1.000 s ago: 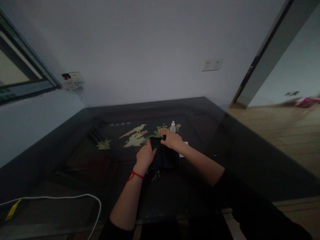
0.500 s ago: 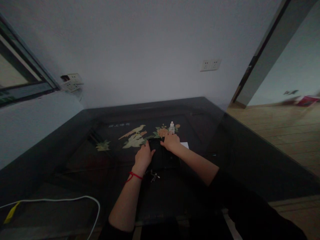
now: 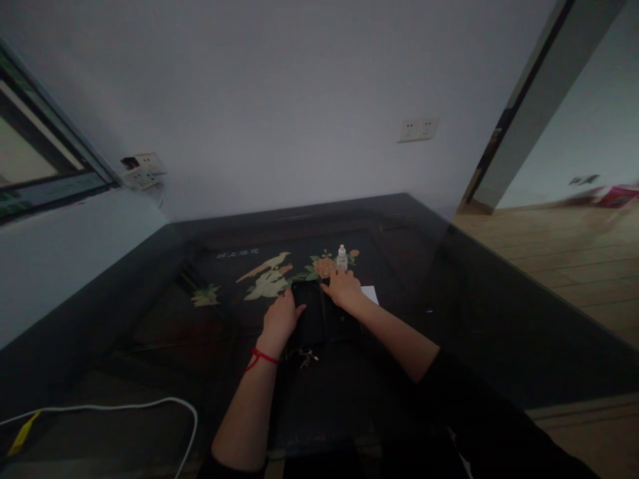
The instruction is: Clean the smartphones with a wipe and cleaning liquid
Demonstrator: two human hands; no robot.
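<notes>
Both hands rest on a black case (image 3: 313,320) in the head view, at the middle of a dark table (image 3: 449,299) inlaid with a pale bird (image 3: 267,279) and flowers. The left hand (image 3: 279,319), with a red string (image 3: 259,358) at its wrist, lays its fingertips on the case's left edge; whether the thumb hooks under that edge is too dim to tell. The right hand (image 3: 344,291) lies flat and unclenched on the far right corner, fingers pointing away and to the left.

The case lies straight ahead between the two hands, each about as near as the other. It seems to lie as two panels side by side, with the seam running away from the person (the light is poor, so this is uncertain).

A small white bottle (image 3: 341,257) stands just beyond the right fingertips, a white slip (image 3: 370,293) lies beside that wrist, keys (image 3: 302,358) lie just nearer than the case, and a white cable (image 3: 150,404) loops well off to the left.

Compared with a second ago, the left hand has slid back and leftward, baring more of the case's far left corner; the right hand has hardly moved.
</notes>
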